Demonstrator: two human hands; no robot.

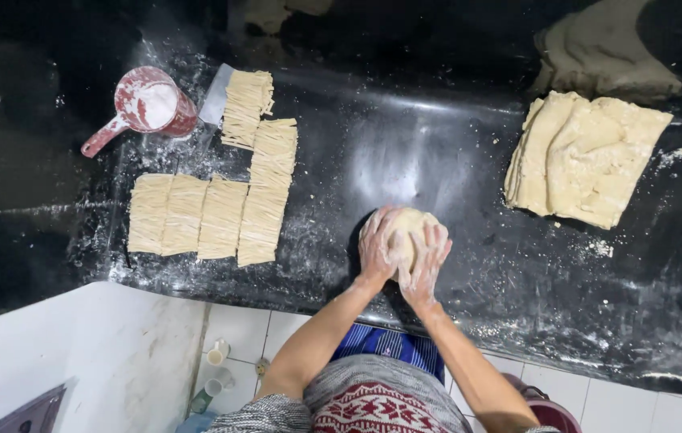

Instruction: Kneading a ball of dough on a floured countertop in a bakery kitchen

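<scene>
Patterned cloth at the person's waist (373,401) fills the bottom of the view, and both forearms reach up from it to a pale ball of dough (406,234) on the black bench (453,160). Left hand (374,248) cups the ball's left side with fingers spread and curled over it; right hand (429,261) wraps the right side the same way, so both hands are closed around the dough (floury to the wrists).

The ball sits near the bench's front edge, just above the tiled drop, and a hard push toward the body could, I judge, roll it off onto the floor. Where it rests the surface looks glossy with little flour, so the dough may stick and tear when turned.

To the left, well apart, lie rows of cut noodles (212,212), with more bundles above them beside a metal scraper (216,95). A red scoop of flour (147,104) stands at their upper left; a wide sweep of an elbow could scatter the strands or tip it. At the right, a stack of folded dough sheets (585,156) lies uncovered and may dry at the edges.
</scene>
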